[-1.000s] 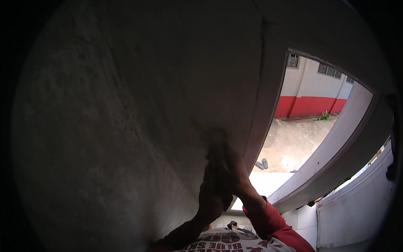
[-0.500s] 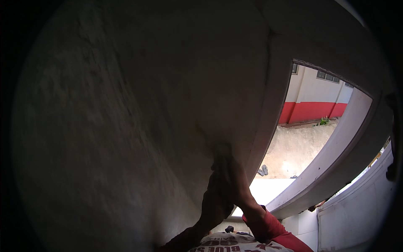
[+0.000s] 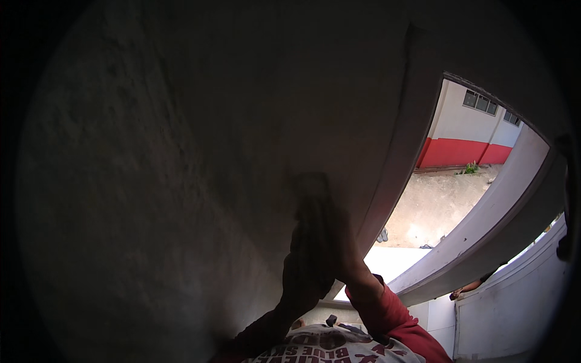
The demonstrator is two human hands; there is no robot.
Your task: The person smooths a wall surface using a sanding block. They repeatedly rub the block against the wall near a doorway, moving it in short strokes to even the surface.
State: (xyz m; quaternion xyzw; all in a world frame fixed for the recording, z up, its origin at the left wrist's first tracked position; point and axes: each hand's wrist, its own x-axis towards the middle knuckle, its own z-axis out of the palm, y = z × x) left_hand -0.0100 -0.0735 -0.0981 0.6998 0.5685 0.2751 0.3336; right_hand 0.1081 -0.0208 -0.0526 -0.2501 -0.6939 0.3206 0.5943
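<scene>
Left hand and right hand have shifted toward twelve o'clock in view, still together (fingers too dark; cannot tell their hold), pairing unbroken.

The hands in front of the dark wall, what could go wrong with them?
Maybe two things. The left hand and right hand are in deep shadow in front of the wall, so a rough spot could be hard to see and might scrape the fingers. Also, the frame of the bright opening is beside the right hand, so a sideways slip might bump the knuckles.
</scene>
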